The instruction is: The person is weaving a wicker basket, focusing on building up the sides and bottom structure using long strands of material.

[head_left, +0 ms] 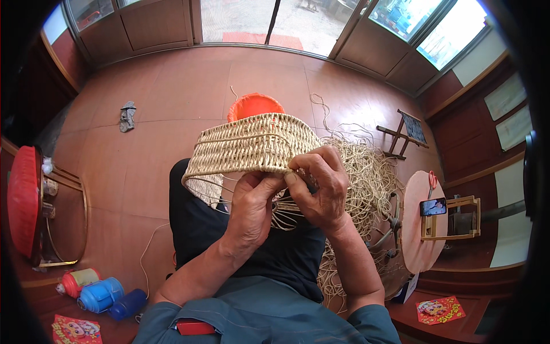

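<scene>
A woven straw-coloured basket (240,146) lies tipped on my lap, its rim toward me. Thin frame wires or strands stick out below that rim, over my dark trousers. My left hand (252,206) is closed at the rim, thumb and fingers pinching the edge from below. Just to its right, my right hand (321,183) pinches cord at the same rim between thumb and forefinger. The two sets of fingertips nearly meet. Exactly which strand each one grips is partly hidden by the fingers.
Loose cord (366,195) is heaped on the floor at my right. Behind the basket stands an orange-red bucket (255,106). A folding stool (404,135) is at far right, near a round table (415,246) bearing scissors (432,180) and a phone (433,207). Flasks (100,295) lie at left.
</scene>
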